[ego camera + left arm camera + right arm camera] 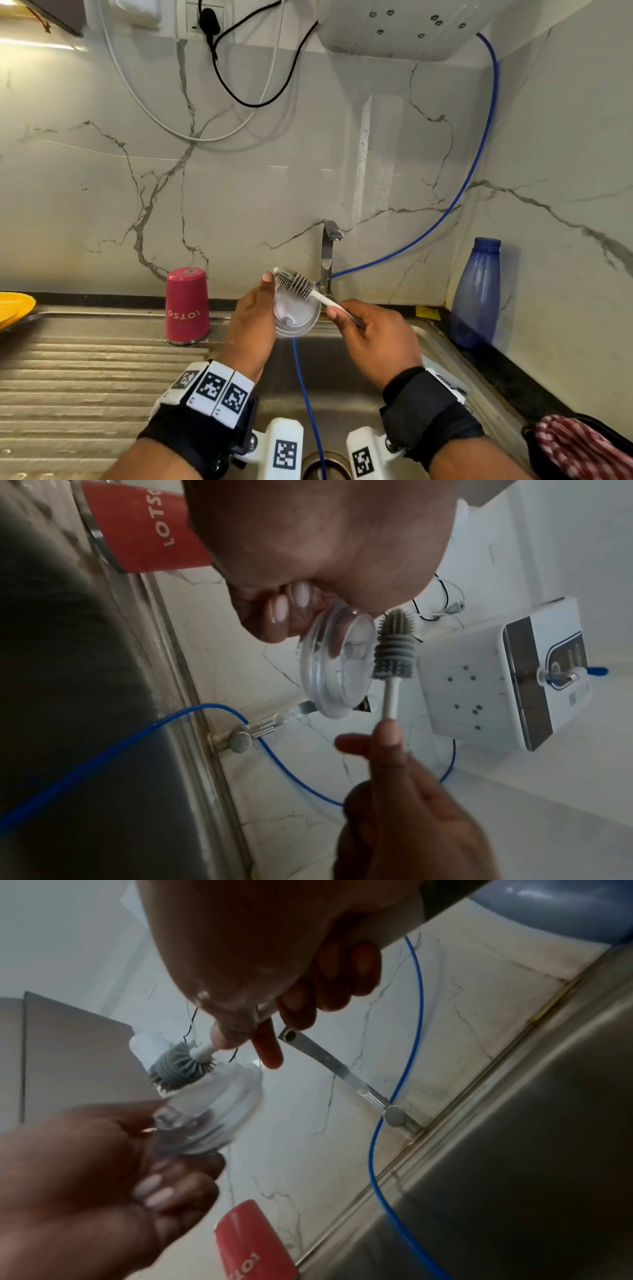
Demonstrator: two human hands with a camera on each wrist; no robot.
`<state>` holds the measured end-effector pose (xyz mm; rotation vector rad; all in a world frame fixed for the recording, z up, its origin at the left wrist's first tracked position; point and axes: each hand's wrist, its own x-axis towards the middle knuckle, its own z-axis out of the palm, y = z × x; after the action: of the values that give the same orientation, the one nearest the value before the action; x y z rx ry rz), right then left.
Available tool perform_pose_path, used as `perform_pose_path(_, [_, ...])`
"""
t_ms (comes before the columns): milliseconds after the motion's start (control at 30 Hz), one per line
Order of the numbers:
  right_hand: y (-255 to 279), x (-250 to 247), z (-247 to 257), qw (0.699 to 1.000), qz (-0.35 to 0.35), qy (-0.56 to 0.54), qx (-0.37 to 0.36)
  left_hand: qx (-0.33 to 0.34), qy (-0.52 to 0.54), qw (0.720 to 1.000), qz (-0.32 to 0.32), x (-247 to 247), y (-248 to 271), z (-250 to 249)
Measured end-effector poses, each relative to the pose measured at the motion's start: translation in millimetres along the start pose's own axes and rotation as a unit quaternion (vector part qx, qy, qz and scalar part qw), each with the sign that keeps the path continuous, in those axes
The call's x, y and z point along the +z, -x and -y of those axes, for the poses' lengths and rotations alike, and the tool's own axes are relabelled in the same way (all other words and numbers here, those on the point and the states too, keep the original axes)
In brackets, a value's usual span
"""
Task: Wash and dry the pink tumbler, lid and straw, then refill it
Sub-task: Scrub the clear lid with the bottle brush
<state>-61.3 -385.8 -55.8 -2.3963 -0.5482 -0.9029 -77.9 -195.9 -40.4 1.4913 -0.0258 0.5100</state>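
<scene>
The pink tumbler [187, 306] stands upside down on the steel draining board, left of the sink; it also shows as the tumbler [147, 528] and the tumbler [255, 1242]. My left hand [255, 318] holds the clear round lid [296, 315] over the sink, fingers curled round its edge. In the left wrist view the lid [337, 664] faces the brush. My right hand [373, 337] grips the white handle of a grey bottle brush [297, 282], whose bristles lie against the lid's upper rim. The brush [179, 1066] touches the lid [219, 1112]. No straw is in view.
The steel tap [329, 255] rises behind the hands, with a thin blue tube [479, 164] running along the wall and down into the sink [346, 387]. A blue bottle [476, 294] stands at the right, a yellow plate [15, 306] far left, a checked cloth [582, 445] at bottom right.
</scene>
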Motion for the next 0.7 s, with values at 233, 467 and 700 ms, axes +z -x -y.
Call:
perform_pose_path(233, [1.3, -3.7, -24.1, 0.998, 0.020, -0.020, 0.052, -0.007, 0.019, 0.999, -0.038, -9.2, -6.6, -10.3])
perform_pose_path(467, [-1.8, 7.9, -10.6, 0.998, -0.001, -0.061, -0.004, -0.009, 0.001, 1.000, -0.009, 0.8, -0.5, -1.0])
perform_pose_path(700, [-0.2, 2.3, -18.6, 0.997, 0.012, -0.073, 0.032, -0.094, 0.099, 0.987, -0.082, -12.4, -10.4, -4.4])
